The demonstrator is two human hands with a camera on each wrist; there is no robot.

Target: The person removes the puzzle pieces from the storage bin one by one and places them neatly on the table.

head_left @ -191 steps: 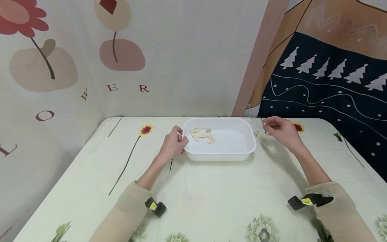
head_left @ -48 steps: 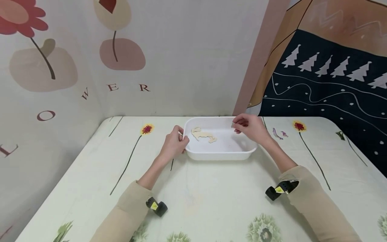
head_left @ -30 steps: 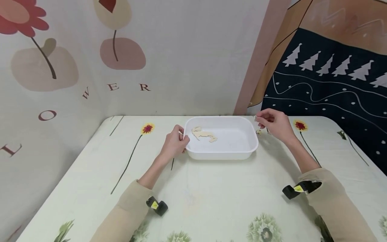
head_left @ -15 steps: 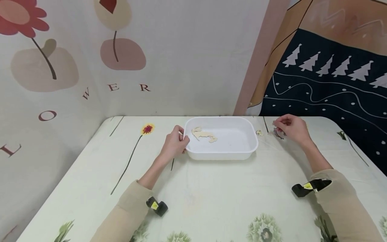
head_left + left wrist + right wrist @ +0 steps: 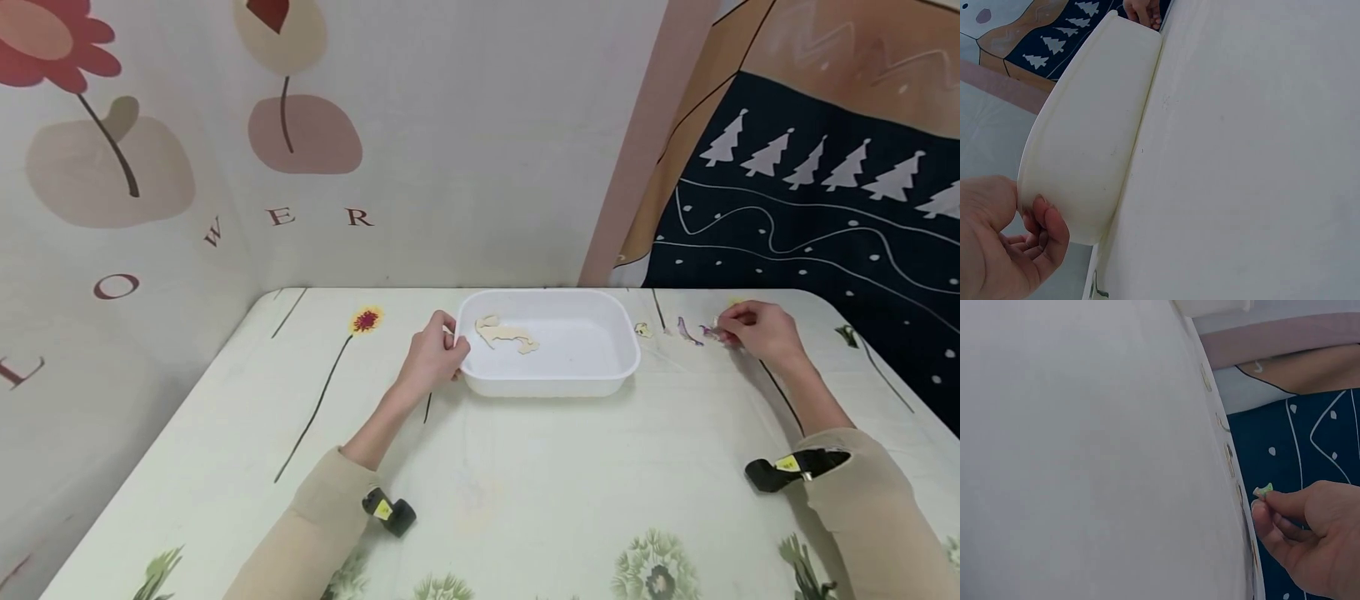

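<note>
A white rectangular plastic tray point(image 5: 555, 387) stands at the table's far middle. In the head view my left hand point(image 5: 433, 354) grips its left rim; the left wrist view shows that hand point(image 5: 1019, 240) with fingers curled against the outer wall. Inside the tray lies a flat, irregular cream-coloured piece point(image 5: 510, 333). My right hand point(image 5: 765, 333) is low over the table to the right, beside small purple-edged scraps. Between thumb and index finger that hand point(image 5: 1310, 528) pinches a tiny green-and-pale piece point(image 5: 1263, 490).
Right of the tray lie a small yellowish scrap point(image 5: 642, 330), a curved purple piece point(image 5: 687, 332) and another purple scrap point(image 5: 709, 333). A light tablecloth point(image 5: 525, 483) with printed flowers covers the table, and fabric hangings rise behind its far edge.
The small green piece seen earlier in the tray has been taken out by my right hand. That hand has moved right, past the purple scraps. My left hand stays on the rim.
</note>
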